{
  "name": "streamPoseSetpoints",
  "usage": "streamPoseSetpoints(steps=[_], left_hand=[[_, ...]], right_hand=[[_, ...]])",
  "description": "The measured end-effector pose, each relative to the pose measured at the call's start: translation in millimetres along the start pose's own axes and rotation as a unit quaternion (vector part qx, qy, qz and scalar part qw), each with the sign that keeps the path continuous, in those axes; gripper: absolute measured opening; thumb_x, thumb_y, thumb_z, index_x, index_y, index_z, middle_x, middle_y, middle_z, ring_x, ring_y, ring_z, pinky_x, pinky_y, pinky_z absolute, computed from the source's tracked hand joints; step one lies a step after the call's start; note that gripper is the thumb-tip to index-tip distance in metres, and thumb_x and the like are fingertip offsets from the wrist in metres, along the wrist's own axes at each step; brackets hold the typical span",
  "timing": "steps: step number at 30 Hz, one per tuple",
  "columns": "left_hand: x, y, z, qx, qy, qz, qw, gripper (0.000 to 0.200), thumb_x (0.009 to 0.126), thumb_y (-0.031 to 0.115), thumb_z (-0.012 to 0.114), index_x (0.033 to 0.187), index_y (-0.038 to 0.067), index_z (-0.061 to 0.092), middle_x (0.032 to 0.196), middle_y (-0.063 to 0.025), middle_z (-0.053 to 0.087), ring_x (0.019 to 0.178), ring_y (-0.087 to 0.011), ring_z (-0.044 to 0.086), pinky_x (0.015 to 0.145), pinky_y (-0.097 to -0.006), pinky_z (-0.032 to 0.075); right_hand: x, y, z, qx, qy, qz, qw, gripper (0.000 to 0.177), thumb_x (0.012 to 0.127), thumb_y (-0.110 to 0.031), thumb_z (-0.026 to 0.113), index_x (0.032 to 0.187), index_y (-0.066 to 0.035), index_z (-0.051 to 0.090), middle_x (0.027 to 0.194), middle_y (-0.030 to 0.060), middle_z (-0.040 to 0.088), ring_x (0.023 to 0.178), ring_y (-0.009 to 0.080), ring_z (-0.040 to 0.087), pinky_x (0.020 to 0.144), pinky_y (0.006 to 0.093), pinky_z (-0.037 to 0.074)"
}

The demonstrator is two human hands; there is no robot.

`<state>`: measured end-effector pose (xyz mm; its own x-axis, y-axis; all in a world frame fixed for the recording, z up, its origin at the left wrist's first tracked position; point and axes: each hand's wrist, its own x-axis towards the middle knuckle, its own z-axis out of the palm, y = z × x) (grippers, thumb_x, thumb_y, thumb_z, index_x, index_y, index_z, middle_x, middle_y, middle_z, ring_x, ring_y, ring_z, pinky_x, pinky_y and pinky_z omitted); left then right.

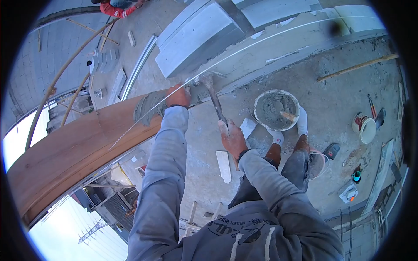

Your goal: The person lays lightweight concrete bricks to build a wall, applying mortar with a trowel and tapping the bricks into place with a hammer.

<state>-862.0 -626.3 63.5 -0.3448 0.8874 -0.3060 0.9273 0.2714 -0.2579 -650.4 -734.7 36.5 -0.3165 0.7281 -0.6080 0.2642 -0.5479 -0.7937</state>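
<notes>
My right hand [233, 138] is wrapped round the handle of a hammer-like tool [214, 98], whose head rests by the top of the low wall. My left hand [177, 96] is closed at the wall's edge, beside the tool's head; what it holds, if anything, is hidden. A white string [148, 120] runs across by this hand. Grey mortar [150, 105] lies to its left on a brown curved board [82, 139]. To the right of my right hand, a bucket [257, 108] holds mortar, with a wooden-handled tool [288, 116] in it.
Pale blocks [196, 37] stand beyond the wall. Around my feet are a second bucket [324, 163], a white piece [224, 166] and a loose slipper [332, 151]. A white container [368, 131] and a wooden pole [357, 67] lie farther right. Another person's red sleeve [114, 10] shows at top left.
</notes>
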Motion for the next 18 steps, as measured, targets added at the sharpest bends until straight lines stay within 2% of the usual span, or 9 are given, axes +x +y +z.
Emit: streamPoseSetpoints(steps=[2, 5, 8, 10, 11, 13, 16, 18], left_hand=[[-3.6, 4.1, -0.5, -0.057, 0.014, -0.046, 0.997, 0.018, 0.078, 0.024, 0.062, 0.091, 0.012, 0.065, 0.084, -0.0181, 0.065, 0.082, -0.0362, 0.062, 0.074, -0.0441, 0.049], [-8.8, 4.3, 0.8, -0.041, 0.023, -0.021, 0.999, 0.019, 0.079, 0.025, 0.061, 0.093, 0.011, 0.065, 0.085, -0.0187, 0.065, 0.083, -0.0364, 0.062, 0.074, -0.0441, 0.049], [-11.6, 3.9, 10.8, -0.007, 0.037, -0.053, 0.998, 0.020, 0.080, 0.025, 0.060, 0.093, 0.011, 0.065, 0.085, -0.0190, 0.065, 0.083, -0.0370, 0.062, 0.075, -0.0444, 0.049], [-13.4, 1.6, 13.1, -0.031, 0.032, -0.052, 0.998, 0.020, 0.080, 0.024, 0.060, 0.094, 0.010, 0.065, 0.085, -0.0193, 0.065, 0.083, -0.0371, 0.062, 0.075, -0.0444, 0.049], [-14.9, 0.2, 12.8, -0.054, 0.028, -0.050, 0.997, 0.021, 0.080, 0.024, 0.059, 0.095, 0.010, 0.064, 0.086, -0.0196, 0.065, 0.084, -0.0373, 0.062, 0.075, -0.0445, 0.048], [-19.2, 0.1, 15.7, -0.039, 0.024, -0.057, 0.997, 0.021, 0.081, 0.024, 0.059, 0.095, 0.010, 0.064, 0.087, -0.0198, 0.065, 0.084, -0.0372, 0.062, 0.076, -0.0444, 0.048], [-22.8, 1.3, 13.1, -0.012, 0.002, -0.064, 0.998, 0.021, 0.081, 0.025, 0.058, 0.097, 0.011, 0.064, 0.088, -0.0199, 0.064, 0.085, -0.0369, 0.062, 0.076, -0.0443, 0.048], [-22.4, 2.2, 10.9, 0.003, -0.016, -0.065, 0.998, 0.021, 0.082, 0.025, 0.058, 0.098, 0.012, 0.063, 0.089, -0.0200, 0.064, 0.085, -0.0366, 0.062, 0.076, -0.0441, 0.048]], right_hand=[[-1.7, 0.0, -2.9, -0.009, 0.007, -0.005, 1.000, 0.039, 0.091, -0.038, 0.043, 0.093, 0.000, 0.053, 0.080, 0.0270, 0.059, 0.082, 0.0447, 0.057, 0.070, 0.0465, 0.044], [-2.5, -5.1, -5.3, -0.001, 0.009, -0.012, 1.000, 0.040, 0.091, -0.039, 0.043, 0.092, 0.000, 0.052, 0.078, 0.0267, 0.059, 0.080, 0.0452, 0.057, 0.068, 0.0465, 0.044], [-1.6, -7.8, -5.8, -0.003, 0.008, -0.008, 1.000, 0.039, 0.091, -0.038, 0.044, 0.093, 0.000, 0.052, 0.076, 0.0268, 0.058, 0.079, 0.0456, 0.057, 0.067, 0.0463, 0.044], [-2.9, -8.0, -3.6, -0.003, 0.009, -0.009, 1.000, 0.039, 0.091, -0.038, 0.044, 0.093, 0.000, 0.052, 0.076, 0.0271, 0.058, 0.078, 0.0455, 0.057, 0.067, 0.0467, 0.044], [-3.4, -9.3, -3.2, -0.002, 0.008, -0.009, 1.000, 0.039, 0.091, -0.038, 0.044, 0.093, 0.000, 0.052, 0.076, 0.0271, 0.058, 0.078, 0.0455, 0.057, 0.067, 0.0467, 0.044], [-4.9, -13.1, -2.0, 0.001, -0.011, 0.002, 1.000, 0.039, 0.092, -0.039, 0.041, 0.098, -0.001, 0.050, 0.084, 0.0291, 0.060, 0.085, 0.0468, 0.057, 0.075, 0.0508, 0.044], [0.0, -2.0, 9.2, -0.055, -0.003, -0.030, 0.998, 0.038, 0.092, -0.039, 0.041, 0.097, -0.002, 0.049, 0.082, 0.0285, 0.060, 0.083, 0.0467, 0.057, 0.073, 0.0509, 0.044], [0.0, 3.6, 4.7, -0.045, -0.012, -0.025, 0.999, 0.038, 0.092, -0.038, 0.042, 0.096, -0.001, 0.049, 0.081, 0.0284, 0.060, 0.082, 0.0466, 0.057, 0.073, 0.0510, 0.044]])
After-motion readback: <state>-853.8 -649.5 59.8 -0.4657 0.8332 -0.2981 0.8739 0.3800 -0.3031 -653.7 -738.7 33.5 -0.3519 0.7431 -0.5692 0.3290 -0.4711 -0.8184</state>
